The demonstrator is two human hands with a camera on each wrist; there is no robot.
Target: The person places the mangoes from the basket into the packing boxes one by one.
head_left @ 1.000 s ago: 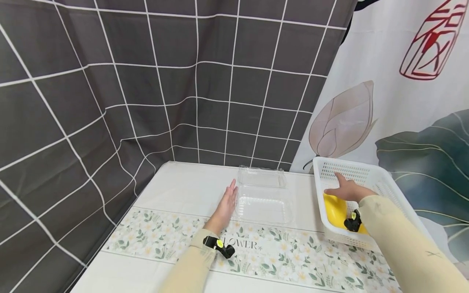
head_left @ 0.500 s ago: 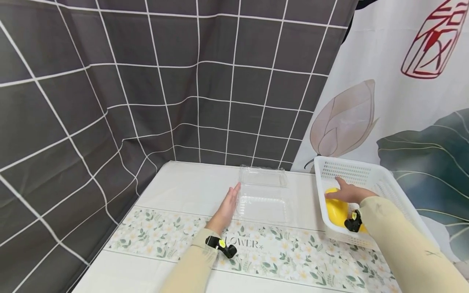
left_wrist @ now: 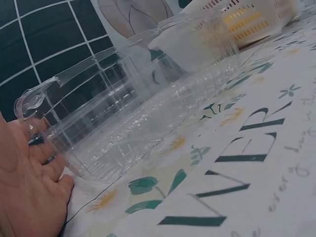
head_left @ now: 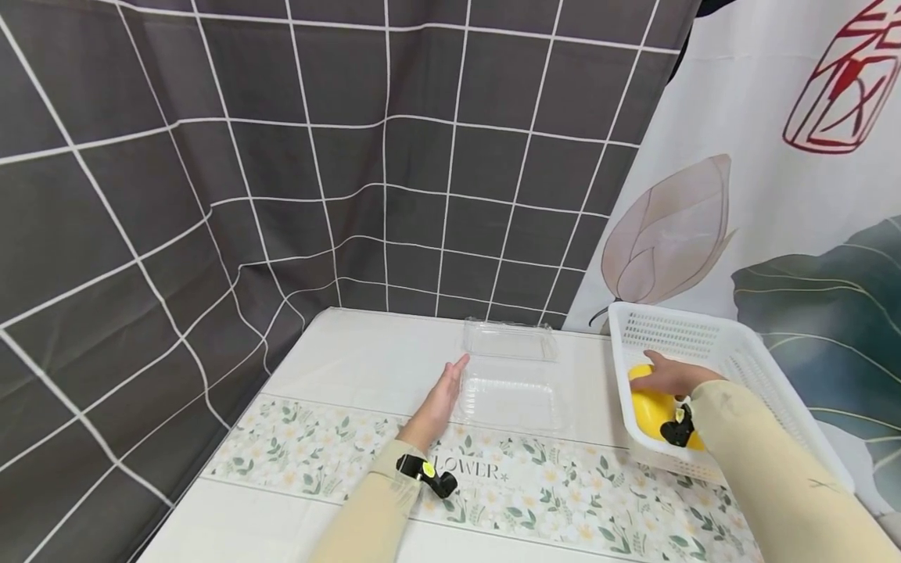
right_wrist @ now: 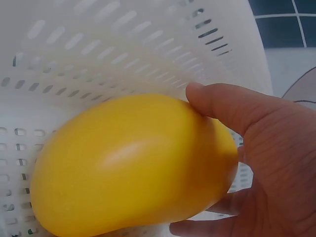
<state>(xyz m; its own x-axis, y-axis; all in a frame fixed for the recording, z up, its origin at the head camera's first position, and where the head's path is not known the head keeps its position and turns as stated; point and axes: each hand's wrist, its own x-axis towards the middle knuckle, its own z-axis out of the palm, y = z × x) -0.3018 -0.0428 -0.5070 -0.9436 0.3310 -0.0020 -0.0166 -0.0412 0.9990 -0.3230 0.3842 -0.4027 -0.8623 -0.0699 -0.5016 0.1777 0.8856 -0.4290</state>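
A smooth yellow mango (right_wrist: 133, 168) lies in the white perforated basket (head_left: 619, 367). My right hand (head_left: 672, 377) reaches into that basket and grips the mango's far end. In the right wrist view, the thumb lies along one side of the fruit and the fingers bend round the other, partly hidden behind it. My left hand (head_left: 439, 397) stands on edge against the left side of a clear plastic clamshell box (head_left: 510, 399), its fingers extended. The left wrist view has the fingers (left_wrist: 37, 158) right at the box's wall. The lid (head_left: 510, 342) of the box is raised at the back.
A white tablecloth (head_left: 366, 352) with a printed flower band covers the table. Behind it hangs a dark grid-patterned curtain (head_left: 415, 195), with a white printed curtain (head_left: 676, 227) at the right. The basket stands right of the box, near the table's back.
My right thumb and fingers have come down over the mango's far end and closed round it. My left hand has slid slightly forward and right along the box. The view has shifted a little.
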